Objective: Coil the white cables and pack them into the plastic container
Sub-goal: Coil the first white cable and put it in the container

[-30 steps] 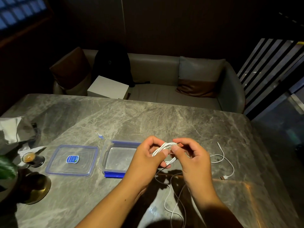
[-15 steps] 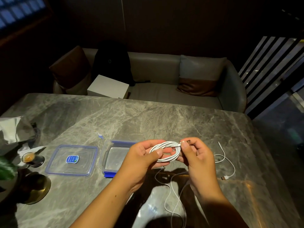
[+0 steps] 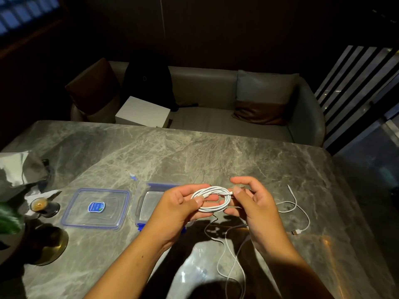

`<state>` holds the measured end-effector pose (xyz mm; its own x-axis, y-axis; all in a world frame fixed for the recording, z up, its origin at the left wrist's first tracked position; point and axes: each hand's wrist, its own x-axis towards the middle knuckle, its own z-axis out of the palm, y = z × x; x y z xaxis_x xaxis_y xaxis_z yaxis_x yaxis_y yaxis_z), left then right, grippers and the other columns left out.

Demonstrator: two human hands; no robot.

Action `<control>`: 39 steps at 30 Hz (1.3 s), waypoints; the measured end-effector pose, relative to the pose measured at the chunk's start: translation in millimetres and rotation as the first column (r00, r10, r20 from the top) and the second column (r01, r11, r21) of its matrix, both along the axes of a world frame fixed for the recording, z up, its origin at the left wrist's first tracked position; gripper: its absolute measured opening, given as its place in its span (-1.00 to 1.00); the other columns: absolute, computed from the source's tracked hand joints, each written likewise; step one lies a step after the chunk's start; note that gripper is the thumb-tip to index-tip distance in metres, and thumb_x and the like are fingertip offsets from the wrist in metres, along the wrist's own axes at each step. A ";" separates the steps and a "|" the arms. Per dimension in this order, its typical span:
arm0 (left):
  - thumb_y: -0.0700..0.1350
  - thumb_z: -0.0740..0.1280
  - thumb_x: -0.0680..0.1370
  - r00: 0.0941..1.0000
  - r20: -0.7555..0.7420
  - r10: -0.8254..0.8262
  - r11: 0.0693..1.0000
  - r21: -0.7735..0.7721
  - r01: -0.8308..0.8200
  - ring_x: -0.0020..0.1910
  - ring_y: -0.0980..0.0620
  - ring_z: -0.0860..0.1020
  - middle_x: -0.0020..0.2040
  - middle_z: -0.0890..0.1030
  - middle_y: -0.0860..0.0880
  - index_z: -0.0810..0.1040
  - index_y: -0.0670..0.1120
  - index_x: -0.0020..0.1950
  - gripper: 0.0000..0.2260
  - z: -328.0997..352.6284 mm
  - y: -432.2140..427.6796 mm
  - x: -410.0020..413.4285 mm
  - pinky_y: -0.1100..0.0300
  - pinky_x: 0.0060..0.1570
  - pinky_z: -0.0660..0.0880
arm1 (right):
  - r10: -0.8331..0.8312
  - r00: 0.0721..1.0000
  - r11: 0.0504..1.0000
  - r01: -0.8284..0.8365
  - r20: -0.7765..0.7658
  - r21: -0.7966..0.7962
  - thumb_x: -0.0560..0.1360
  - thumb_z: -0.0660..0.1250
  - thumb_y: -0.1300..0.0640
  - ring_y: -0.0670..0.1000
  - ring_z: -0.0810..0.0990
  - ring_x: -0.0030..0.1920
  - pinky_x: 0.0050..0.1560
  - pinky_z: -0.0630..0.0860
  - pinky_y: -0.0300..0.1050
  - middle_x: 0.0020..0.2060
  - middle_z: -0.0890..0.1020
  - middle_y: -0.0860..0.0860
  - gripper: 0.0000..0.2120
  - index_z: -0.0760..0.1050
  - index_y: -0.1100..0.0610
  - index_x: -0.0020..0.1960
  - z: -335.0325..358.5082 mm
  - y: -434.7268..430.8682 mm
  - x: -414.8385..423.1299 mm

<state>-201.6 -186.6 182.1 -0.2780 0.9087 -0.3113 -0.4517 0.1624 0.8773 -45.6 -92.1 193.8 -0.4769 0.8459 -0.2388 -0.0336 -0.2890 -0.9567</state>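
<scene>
A coiled white cable [image 3: 212,198] hangs above the marble table, held between both hands. My left hand [image 3: 179,209] pinches the coil's left side with thumb over it. My right hand [image 3: 254,203] grips the right side, thumb and forefinger on the cable's plug end. The open plastic container [image 3: 149,202] with blue clips sits on the table just left of my left hand, which hides its right part. Its clear lid [image 3: 97,209] lies flat further left. A second loose white cable [image 3: 295,209] lies to the right, and another [image 3: 228,257] snakes toward me below the hands.
A small glass of dark drink [image 3: 42,207], crumpled paper [image 3: 19,167], a brass disc [image 3: 51,247] and a green plant leaf [image 3: 7,219] crowd the table's left edge. A small blue-white item [image 3: 132,175] lies behind the container. A sofa with a white box [image 3: 143,115] stands beyond.
The hands spread slightly apart and the coil turned flatter, showing its full oval loop. My right fingers shifted onto the plug end at the coil's right side.
</scene>
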 end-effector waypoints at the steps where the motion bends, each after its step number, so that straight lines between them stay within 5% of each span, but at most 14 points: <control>1: -0.37 0.23 0.59 1.000 -0.007 0.007 1.000 -0.004 -0.007 0.10 -0.24 0.65 0.10 0.68 -0.25 0.54 -0.25 0.27 -0.73 -1.6 -0.5 -1.2 -0.04 0.14 0.59 | 0.016 1.000 1.000 -0.016 0.013 -0.009 0.60 0.26 0.24 0.10 0.71 -0.13 -0.10 0.64 0.00 -0.14 0.72 0.17 -0.82 0.61 0.03 0.02 -1.3 -0.1 -1.5; 7: -0.39 0.25 0.57 0.998 -0.033 0.060 0.998 -0.029 -0.061 0.07 -0.21 0.67 0.06 0.69 -0.23 0.57 -0.22 0.23 -0.73 -6.3 -7.7 -11.4 0.04 0.08 0.62 | 0.104 0.992 0.993 -0.100 0.073 -0.057 0.57 0.31 0.21 0.03 0.70 -0.12 -0.05 0.64 0.01 -0.13 0.73 0.09 -0.88 0.61 0.06 0.01 -7.9 -0.8 -11.9; 13: -0.37 0.27 0.56 0.989 0.011 0.150 0.987 -0.053 -0.149 0.11 -0.28 0.64 0.10 0.67 -0.26 0.55 -0.24 0.26 -0.72 -16.3 -22.0 -25.8 -0.12 0.17 0.57 | 0.211 0.968 0.975 -0.200 0.133 -0.096 0.56 0.33 0.25 0.01 0.66 -0.26 -0.30 0.56 -0.14 -0.23 0.71 0.10 -0.92 0.60 0.15 -0.03 -21.8 -3.9 -37.4; 17: -0.37 0.27 0.57 0.971 0.080 0.227 0.969 -0.115 -0.217 0.10 -0.26 0.65 0.09 0.67 -0.26 0.56 -0.23 0.25 -0.73 -29.6 -32.7 -42.2 0.04 0.04 0.63 | 0.270 0.948 0.960 -0.251 0.171 -0.125 0.53 0.37 0.20 0.13 0.50 -0.34 -0.47 0.41 -0.19 -0.30 0.65 0.17 -0.92 0.64 0.10 -0.06 -44.0 -6.0 -61.9; 21: -0.34 0.27 0.58 0.952 0.098 0.291 0.946 -0.175 -0.271 0.09 -0.26 0.65 0.09 0.67 -0.27 0.57 -0.23 0.24 -0.75 -47.9 -38.2 -59.1 0.07 -0.01 0.64 | 0.322 0.934 0.937 -0.291 0.153 -0.194 0.54 0.37 0.26 0.00 0.52 -0.42 -0.46 0.45 -0.22 -0.38 0.62 0.13 -0.93 0.62 0.17 -0.02 -64.3 -8.7 -90.0; 29: -0.33 0.30 0.58 0.813 0.146 0.564 0.799 -0.346 -0.492 -0.22 -0.05 0.71 -0.14 0.70 -0.20 0.58 -0.29 0.07 -0.89 -90.4 -26.0 -83.2 0.15 -0.20 0.66 | 0.306 0.937 0.904 -0.231 0.167 -0.359 0.55 0.32 0.33 -0.06 0.52 -0.47 -0.47 0.53 -0.27 -0.40 0.57 0.12 -0.93 0.58 0.28 -0.02 -104.8 -1.1 -145.9; 33: -0.34 0.31 0.58 0.670 0.188 0.719 0.659 -0.491 -0.570 -0.22 -0.12 0.67 -0.14 0.65 -0.27 0.55 -0.33 0.02 -0.93 -116.7 -18.0 -88.6 0.18 -0.27 0.66 | 0.270 0.948 0.877 -0.170 0.168 -0.448 0.54 0.34 0.31 -0.06 0.52 -0.44 -0.40 0.56 -0.24 -0.40 0.57 0.08 -0.96 0.58 0.24 -0.05 -128.9 -0.1 -162.1; 35: -0.35 0.31 0.58 0.618 0.153 0.771 0.592 -0.530 -0.607 -0.20 -0.17 0.65 -0.14 0.63 -0.30 0.53 -0.35 0.02 -0.93 -127.2 -13.3 -88.1 0.17 -0.29 0.66 | 0.259 0.949 0.867 -0.145 0.181 -0.476 0.55 0.35 0.28 -0.08 0.52 -0.46 -0.38 0.53 -0.22 -0.41 0.55 0.06 -0.97 0.56 0.22 -0.03 -138.9 -0.6 -168.6; 39: -0.24 0.34 0.58 0.718 -0.183 0.671 0.532 -0.556 -0.639 -0.34 -0.11 0.64 -0.20 0.63 -0.25 0.49 -0.25 -0.01 -0.92 -139.4 -4.3 -88.9 0.00 -0.23 0.67 | 0.234 0.948 0.856 -0.096 0.215 -0.508 0.55 0.34 0.29 -0.09 0.54 -0.49 -0.37 0.53 -0.20 -0.41 0.58 0.06 -0.96 0.55 0.21 -0.01 -157.8 -1.1 -175.8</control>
